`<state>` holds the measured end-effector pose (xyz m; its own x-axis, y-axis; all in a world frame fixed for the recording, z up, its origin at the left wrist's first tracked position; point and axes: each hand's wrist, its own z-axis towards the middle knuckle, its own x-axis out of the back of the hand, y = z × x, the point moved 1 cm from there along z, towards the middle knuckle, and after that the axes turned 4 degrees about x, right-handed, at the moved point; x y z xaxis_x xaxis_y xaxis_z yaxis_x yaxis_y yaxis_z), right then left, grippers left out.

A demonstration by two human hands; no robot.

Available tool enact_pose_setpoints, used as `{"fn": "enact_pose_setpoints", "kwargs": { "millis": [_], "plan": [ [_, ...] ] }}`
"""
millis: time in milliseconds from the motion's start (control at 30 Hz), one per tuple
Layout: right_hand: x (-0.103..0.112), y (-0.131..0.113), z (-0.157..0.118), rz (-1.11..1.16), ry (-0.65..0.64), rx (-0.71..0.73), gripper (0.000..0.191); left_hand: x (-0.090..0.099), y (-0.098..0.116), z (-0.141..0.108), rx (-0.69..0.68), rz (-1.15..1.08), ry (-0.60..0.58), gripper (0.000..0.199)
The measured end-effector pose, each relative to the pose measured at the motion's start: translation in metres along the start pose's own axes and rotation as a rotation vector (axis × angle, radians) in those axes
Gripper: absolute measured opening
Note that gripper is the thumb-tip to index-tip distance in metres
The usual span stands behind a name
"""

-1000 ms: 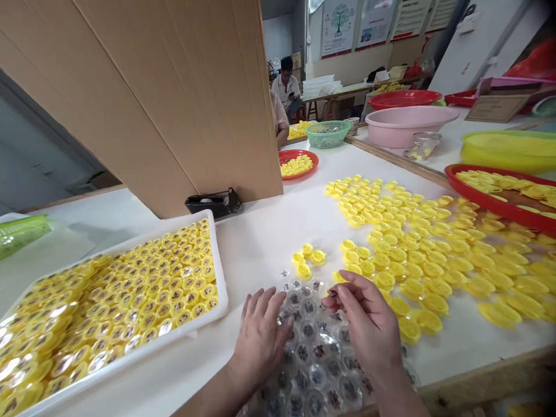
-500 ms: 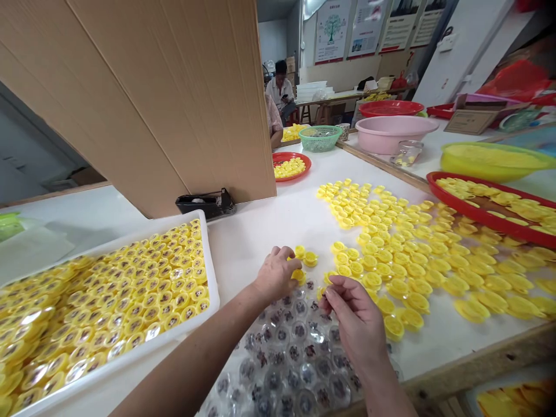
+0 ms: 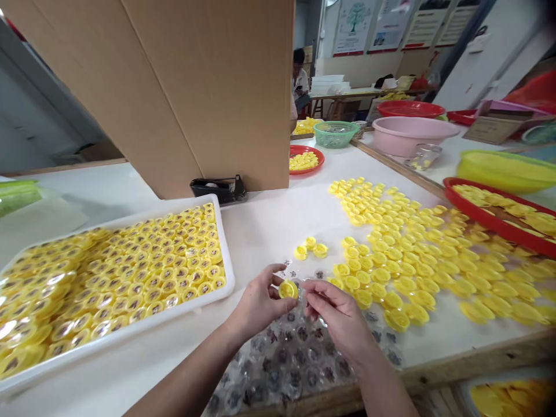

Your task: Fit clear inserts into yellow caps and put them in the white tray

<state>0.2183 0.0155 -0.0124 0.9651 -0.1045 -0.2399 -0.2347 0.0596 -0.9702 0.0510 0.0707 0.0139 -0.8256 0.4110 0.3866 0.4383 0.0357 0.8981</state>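
Observation:
My left hand (image 3: 264, 298) pinches a small round yellow plastic piece (image 3: 288, 289), its hollow side facing me. Close beside it, my right hand (image 3: 332, 313) has its thumb and fingers pressed together; what sits between them is too small to make out. Under both hands spread many clear round plastic pieces (image 3: 293, 379) with dark printed figures. Three loose yellow pieces (image 3: 320, 250) lie just beyond my hands. To the right, many more yellow pieces (image 3: 393, 269) cover the white table.
A white tray (image 3: 225, 260) on the left holds rows of yellow pieces with dark pictures. Behind it stand a black tape dispenser (image 3: 219, 190) and a tall cardboard panel (image 3: 217, 98). A red tray (image 3: 499, 223), pink basin (image 3: 410, 139) and green basket (image 3: 335, 136) stand right and back.
My left hand has drawn back toward me from the small group of yellow pieces, now with one in its fingers. My right hand has come close to it. The view has shifted slightly.

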Motion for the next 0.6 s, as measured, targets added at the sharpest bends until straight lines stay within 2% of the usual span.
{"fn": "enact_pose_setpoints", "kwargs": {
  "millis": [100,200,300,367,467,600],
  "plan": [
    [-0.015,-0.004,-0.004,-0.075,-0.136,-0.054,0.015,0.002,-0.007,-0.016,0.050,-0.130,-0.069,0.054],
    [-0.022,-0.009,-0.004,-0.160,-0.191,-0.046,0.009,0.004,-0.002,-0.029,0.090,-0.460,-0.224,0.054],
    [-0.025,-0.012,-0.003,-0.203,-0.213,-0.002,0.008,0.009,0.009,-0.040,0.080,-0.641,-0.339,0.034],
    [-0.026,-0.014,-0.004,-0.232,-0.220,0.032,0.009,0.011,0.013,-0.045,0.126,-0.668,-0.288,0.026],
    [-0.030,-0.019,-0.005,-0.336,-0.230,0.130,0.012,0.009,0.012,-0.049,0.240,-0.736,-0.146,0.028],
    [-0.035,-0.030,-0.008,-0.562,-0.259,0.312,0.016,0.003,0.006,-0.050,0.245,-0.820,-0.041,0.028]
  ]
}}
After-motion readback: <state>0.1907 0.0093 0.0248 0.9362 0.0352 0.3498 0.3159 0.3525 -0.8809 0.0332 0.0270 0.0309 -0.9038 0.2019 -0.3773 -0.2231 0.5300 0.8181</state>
